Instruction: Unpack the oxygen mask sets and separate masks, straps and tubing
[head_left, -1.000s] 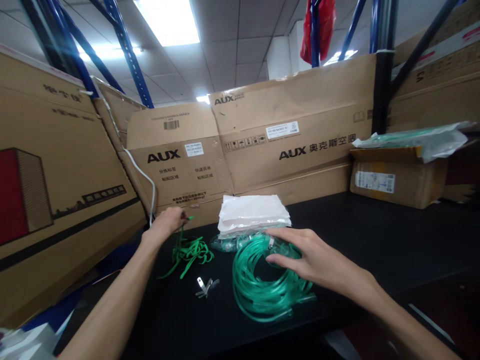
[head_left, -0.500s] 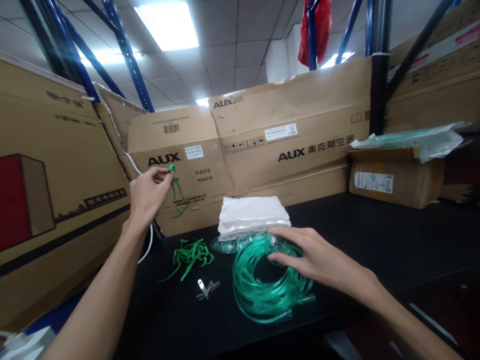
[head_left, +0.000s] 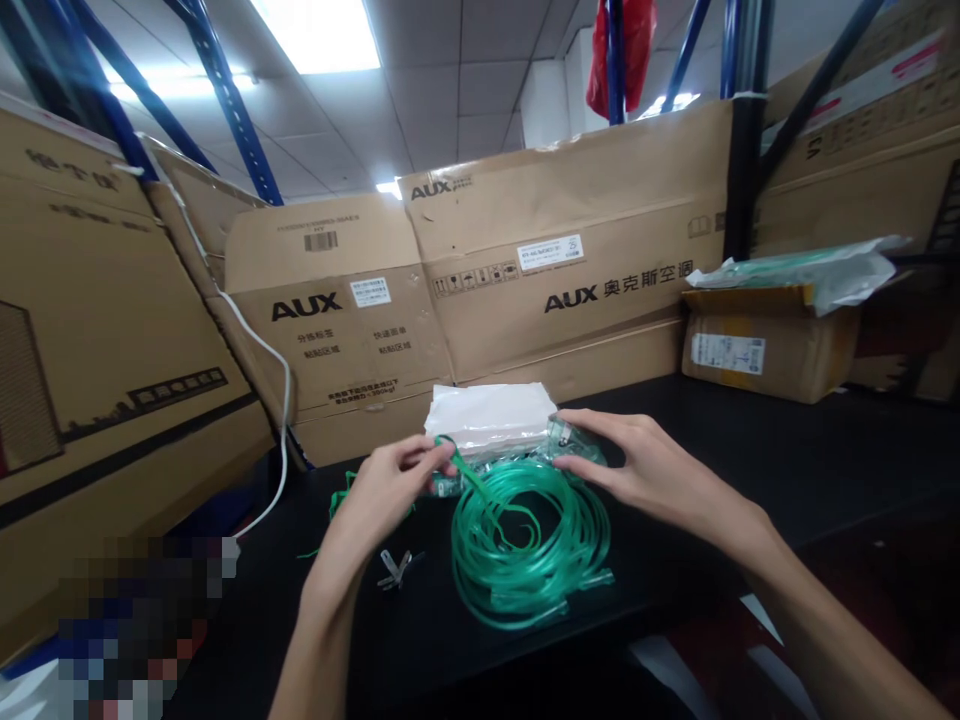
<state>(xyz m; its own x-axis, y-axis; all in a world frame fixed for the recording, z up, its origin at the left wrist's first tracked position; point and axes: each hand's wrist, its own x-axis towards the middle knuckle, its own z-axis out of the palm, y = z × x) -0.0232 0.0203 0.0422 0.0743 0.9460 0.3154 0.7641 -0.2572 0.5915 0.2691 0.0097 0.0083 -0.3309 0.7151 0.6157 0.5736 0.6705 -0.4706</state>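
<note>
My left hand (head_left: 397, 485) pinches a flat green strap (head_left: 469, 475), whose loose ends hang over a coil of green plastic tubing (head_left: 469, 570). Between the thumb and fingers of my right hand (head_left: 641, 455) is a clear greenish plastic mask (head_left: 564, 436), just behind the coil. More clear plastic pieces lie between the coil and a stack of white plastic bags (head_left: 491, 410); the hands partly cover them. Several small metal strips (head_left: 395, 570) rest left of the coil. Behind my left wrist, a pile of green straps (head_left: 341, 495) is partly hidden.
The black tabletop (head_left: 750, 460) is backed by large cardboard boxes (head_left: 510, 330). At the right stands a smaller open carton (head_left: 765, 350) with a plastic bag (head_left: 802, 272) on top. A white cable (head_left: 281, 400) runs down at the left.
My left hand has come right and down with the strap, from in front of the cardboard to over the coil. My right hand has lifted the mask slightly off the coil.
</note>
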